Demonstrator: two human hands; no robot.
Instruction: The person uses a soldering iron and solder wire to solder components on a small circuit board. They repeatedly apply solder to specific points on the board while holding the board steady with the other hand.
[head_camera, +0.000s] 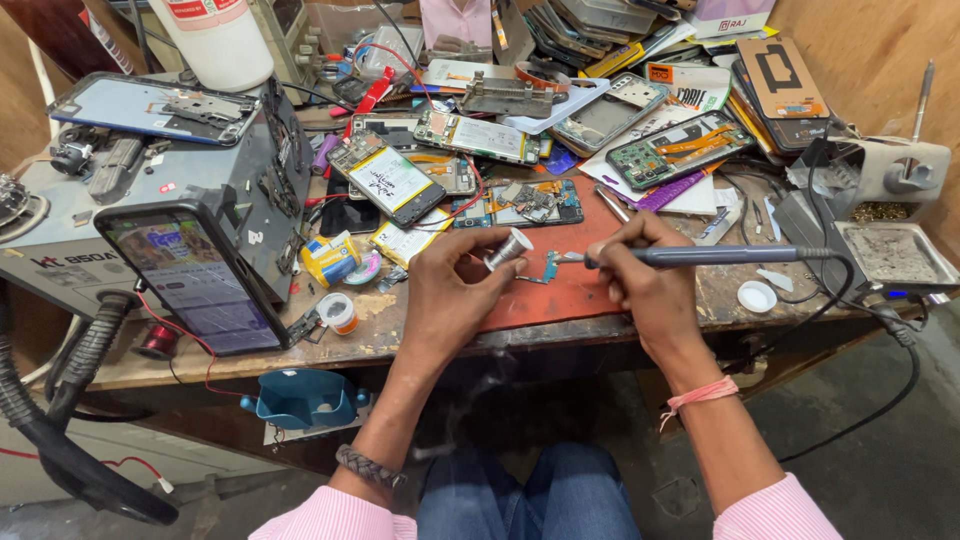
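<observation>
Right hand (640, 275), fingers pinched pen-style round the grey pen-shaped soldering iron (700, 256), tip touching the small teal flex-cable part (548, 267) on the red rubber work mat (570, 290). Left hand (450, 290), just left of that part, fingers pinching a small silver solder spool (508, 248). Mat lies on the cluttered wooden bench (400, 325).

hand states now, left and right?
Left hand: closed on a solder spool.
Right hand: closed on a soldering iron, tip at a small part.
</observation>
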